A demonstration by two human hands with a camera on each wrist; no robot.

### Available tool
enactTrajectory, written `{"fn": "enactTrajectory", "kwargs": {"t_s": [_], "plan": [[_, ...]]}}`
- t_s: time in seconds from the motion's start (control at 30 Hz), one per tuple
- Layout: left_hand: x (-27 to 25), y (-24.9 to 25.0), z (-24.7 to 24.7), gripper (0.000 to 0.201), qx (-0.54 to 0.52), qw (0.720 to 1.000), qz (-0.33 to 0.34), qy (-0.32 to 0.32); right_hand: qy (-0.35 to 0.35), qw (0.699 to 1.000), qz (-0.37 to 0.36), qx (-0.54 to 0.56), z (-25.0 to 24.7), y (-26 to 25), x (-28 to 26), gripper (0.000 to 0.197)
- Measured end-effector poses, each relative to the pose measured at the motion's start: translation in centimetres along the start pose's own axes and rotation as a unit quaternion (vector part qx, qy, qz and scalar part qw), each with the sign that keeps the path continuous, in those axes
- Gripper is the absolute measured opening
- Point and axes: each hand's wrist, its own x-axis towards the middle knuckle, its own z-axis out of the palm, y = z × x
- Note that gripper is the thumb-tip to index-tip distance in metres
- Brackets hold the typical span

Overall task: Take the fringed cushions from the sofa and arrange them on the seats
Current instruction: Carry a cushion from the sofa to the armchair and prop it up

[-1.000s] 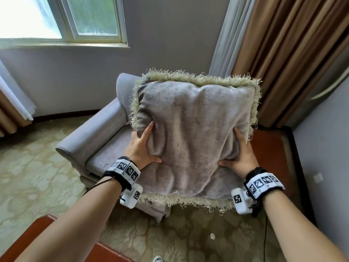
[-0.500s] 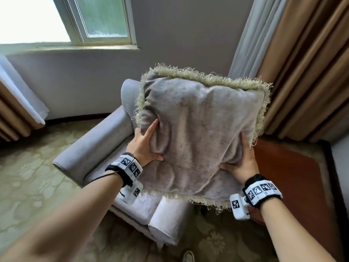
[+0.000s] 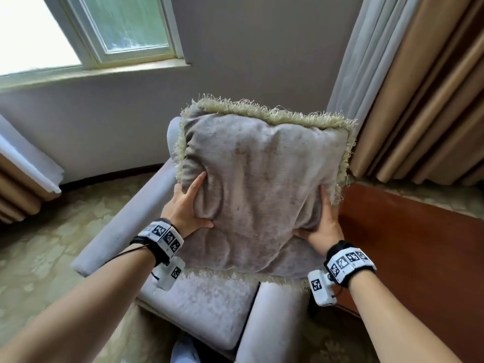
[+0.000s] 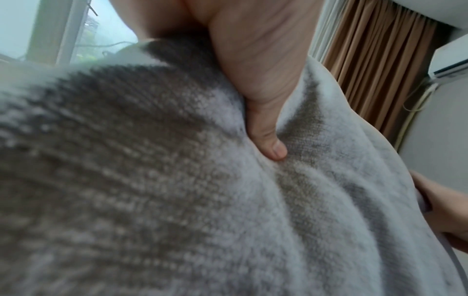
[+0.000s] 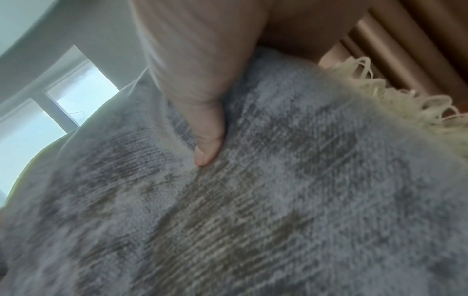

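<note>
A grey velvet cushion with a pale cream fringe is held upright in the air over a grey armchair. My left hand grips its left side, thumb dug into the front face and fingers behind it. My right hand grips its right side the same way. In the left wrist view the cushion fills the frame under my thumb. The right wrist view shows the cushion dented by my thumb, with fringe at the upper right. The chair's back is hidden behind the cushion.
The armchair stands in a corner under a window, its armrests at either side of the seat. Tan curtains hang to the right above a red-brown wooden surface. Patterned carpet covers the floor.
I have moved closer to the armchair with the cushion, which now hangs right over the seat. Both hands keep the same grip on its sides.
</note>
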Motion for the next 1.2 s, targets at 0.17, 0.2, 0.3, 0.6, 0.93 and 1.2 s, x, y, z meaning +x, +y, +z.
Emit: {"fn": "enactTrajectory", "kwargs": {"t_s": [0.17, 0.2, 0.3, 0.6, 0.93, 1.2], "plan": [[9.0, -7.4, 0.5, 0.140, -0.011, 0.996, 0.080, -0.027, 0.060, 0.995, 0.056, 0.056, 9.3, -1.2, 3.2, 0.137], [10.9, -8.8, 0.6, 0.140, -0.008, 0.994, 0.104, -0.032, 0.076, 0.993, 0.065, 0.061, 11.4, -1.3, 3.8, 0.139], [15.9, -12.1, 0.8, 0.140, 0.017, 0.985, 0.162, -0.062, 0.124, 0.978, 0.136, 0.098, 17.3, -0.9, 4.6, 0.148], [26.6, -16.5, 4.9, 0.128, 0.147, 0.938, 0.298, -0.102, 0.176, 0.922, 0.283, 0.197, 31.9, 2.4, 8.1, 0.151], [34.0, -24.6, 14.5, 0.105, 0.165, 0.926, 0.322, -0.110, 0.076, 0.895, 0.379, 0.220, 42.5, 8.6, 14.4, 0.141], [34.8, -28.9, 21.2, 0.085, 0.156, 0.913, 0.362, -0.109, 0.139, 0.935, 0.316, 0.085, 43.0, 8.3, 17.5, 0.124]]}}
